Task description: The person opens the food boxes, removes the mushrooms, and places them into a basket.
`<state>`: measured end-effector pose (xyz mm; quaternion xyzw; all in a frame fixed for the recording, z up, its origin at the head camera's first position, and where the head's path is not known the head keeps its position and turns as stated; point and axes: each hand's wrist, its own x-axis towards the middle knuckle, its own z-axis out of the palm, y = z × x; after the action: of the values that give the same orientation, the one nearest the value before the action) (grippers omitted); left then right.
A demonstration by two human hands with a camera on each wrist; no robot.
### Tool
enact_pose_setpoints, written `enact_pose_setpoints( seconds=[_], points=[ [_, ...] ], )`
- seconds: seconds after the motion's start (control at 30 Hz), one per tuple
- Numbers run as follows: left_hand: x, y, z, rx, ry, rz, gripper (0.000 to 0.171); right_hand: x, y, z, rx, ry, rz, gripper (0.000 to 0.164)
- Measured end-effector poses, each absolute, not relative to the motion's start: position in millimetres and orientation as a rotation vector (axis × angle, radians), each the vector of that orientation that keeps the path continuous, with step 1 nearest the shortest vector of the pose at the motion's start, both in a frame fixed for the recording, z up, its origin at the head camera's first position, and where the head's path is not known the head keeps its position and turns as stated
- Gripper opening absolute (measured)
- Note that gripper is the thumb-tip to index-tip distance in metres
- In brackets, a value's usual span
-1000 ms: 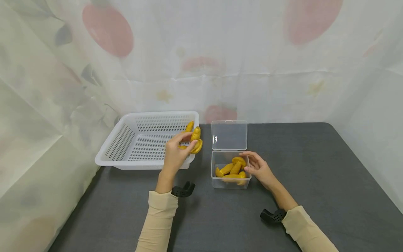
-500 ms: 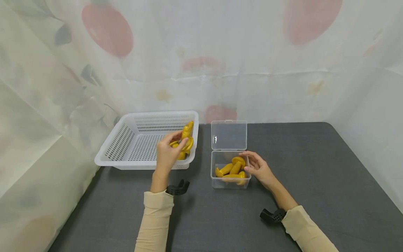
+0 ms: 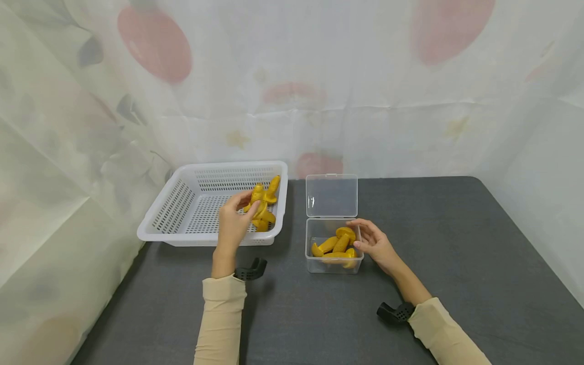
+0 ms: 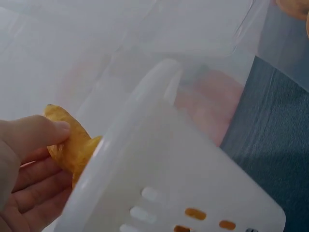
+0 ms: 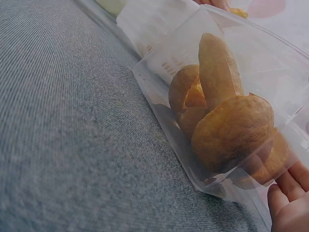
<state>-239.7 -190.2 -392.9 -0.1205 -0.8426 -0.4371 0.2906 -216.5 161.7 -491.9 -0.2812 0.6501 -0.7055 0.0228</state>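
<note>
My left hand (image 3: 232, 220) pinches a yellow mushroom (image 3: 257, 193) between thumb and fingers over the right end of the white basket (image 3: 159, 236). In the left wrist view this mushroom (image 4: 72, 145) shows beside the basket's rim, its lower part hidden behind it. Other yellow mushrooms (image 3: 272, 189) lie in the basket around my fingertips. At the right wall of a clear plastic box (image 3: 335, 266), my right hand (image 3: 376, 243) rests with thumb and fingers loosely bent. Several mushrooms (image 5: 234, 130) fill the box's bottom, with one stem standing up in the right wrist view.
The box's clear lid (image 3: 332, 196) stands open at its back. Both containers sit on a dark grey table (image 3: 433, 243), with a gap between them. A printed curtain (image 3: 388, 101) hangs behind the table and along its left side.
My left hand has moved left with its mushroom, from above the basket's right rim to further inside the basket. More of the mushrooms lying there now shows. My right hand has stayed put.
</note>
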Motion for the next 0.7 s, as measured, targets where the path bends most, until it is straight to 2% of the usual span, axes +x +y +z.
enact_pose_setpoints(
  seconds=[0.3,0.7],
  points=[
    [-239.0,-196.6,-393.6,-0.213,-2.337,-1.154,0.028,-218.0,162.8,-494.4,-0.904,1.998,-2.193,0.048],
    [-236.1,-185.5,-389.1,-0.385,-2.277,-1.161,0.025,-217.5,161.6,-492.8,-0.895,1.984,-2.202,0.051]
  ],
)
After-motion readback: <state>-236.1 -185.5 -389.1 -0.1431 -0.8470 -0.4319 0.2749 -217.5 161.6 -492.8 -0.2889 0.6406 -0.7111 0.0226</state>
